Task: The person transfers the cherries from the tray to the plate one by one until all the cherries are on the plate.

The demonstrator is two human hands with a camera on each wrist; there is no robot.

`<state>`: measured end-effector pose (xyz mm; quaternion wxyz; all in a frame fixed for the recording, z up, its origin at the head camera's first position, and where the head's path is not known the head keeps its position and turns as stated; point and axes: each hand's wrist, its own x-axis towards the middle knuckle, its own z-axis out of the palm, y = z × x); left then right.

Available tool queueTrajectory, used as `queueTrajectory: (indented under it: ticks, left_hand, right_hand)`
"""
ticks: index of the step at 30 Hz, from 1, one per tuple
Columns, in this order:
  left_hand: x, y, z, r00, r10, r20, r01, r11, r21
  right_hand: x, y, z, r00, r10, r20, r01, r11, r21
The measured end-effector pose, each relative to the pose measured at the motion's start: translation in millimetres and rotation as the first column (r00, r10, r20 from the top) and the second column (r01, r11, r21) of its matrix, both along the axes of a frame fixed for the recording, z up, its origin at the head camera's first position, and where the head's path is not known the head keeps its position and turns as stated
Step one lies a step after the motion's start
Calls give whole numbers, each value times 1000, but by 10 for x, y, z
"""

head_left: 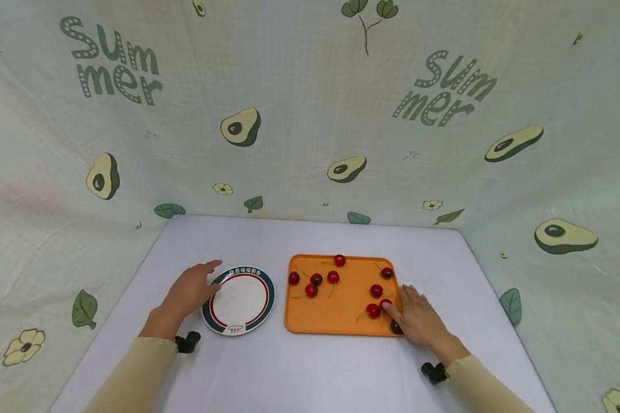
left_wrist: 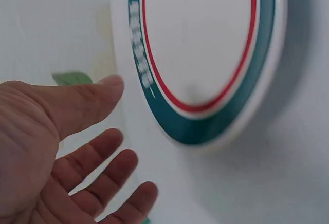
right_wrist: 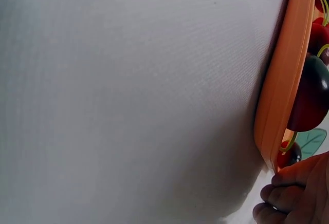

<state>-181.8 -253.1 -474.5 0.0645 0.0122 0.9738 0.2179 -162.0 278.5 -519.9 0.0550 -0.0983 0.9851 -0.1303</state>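
Observation:
My left hand (head_left: pixel 188 289) is at the left side of a round white plate (head_left: pixel 240 301) with a green rim and a red ring. In the left wrist view its thumb and fingers are spread apart, beside the plate's edge and holding nothing. My right hand (head_left: pixel 418 318) holds the right side of an orange rectangular tray (head_left: pixel 330 320), thumb over the rim and fingers along the outside. Several red and dark cherries (head_left: pixel 311 291) with stems lie in the tray, some close to the right thumb. In the right wrist view, fingers (right_wrist: pixel 288 198) show at the tray's corner.
Both plate and tray are on a white table (head_left: pixel 289 373), the plate left of the tray with a narrow gap between. A pale cloth (head_left: pixel 299 86) printed with avocados and leaves hangs behind and at both sides of the table.

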Motion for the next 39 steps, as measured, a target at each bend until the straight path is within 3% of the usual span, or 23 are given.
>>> queueTrajectory:
  ticks: [5, 10, 16, 24, 30, 39]
  left_hand:
    - [-106, -206, -126, 992, 42, 115, -48, 998, 43]
    - [-170, -271, -234, 984, 53, 171, -71, 992, 101]
    - [-232, -312, -326, 980, 45, 193, -73, 987, 141]
    - [-285, -379, -431, 985, 29, 171, -60, 981, 182]
    - [-295, -352, -443, 978, 60, 198, -118, 948, 295]
    - [-284, -285, -439, 963, 113, 243, -197, 914, 354]
  right_hand:
    - [-17, -10, 5, 1000, -3, 10, 3, 1000, -2]
    - [-21, -15, 16, 1000, -7, 18, 7, 1000, -8]
    - [-22, -14, -1, 1000, -13, 28, 13, 1000, -10]
    - [-20, -20, -23, 999, -17, 27, 17, 1000, -2]
    - [-16, -30, -4, 1000, -15, 26, 15, 1000, -8]
    - [-17, -25, -14, 999, -16, 30, 16, 1000, -3]
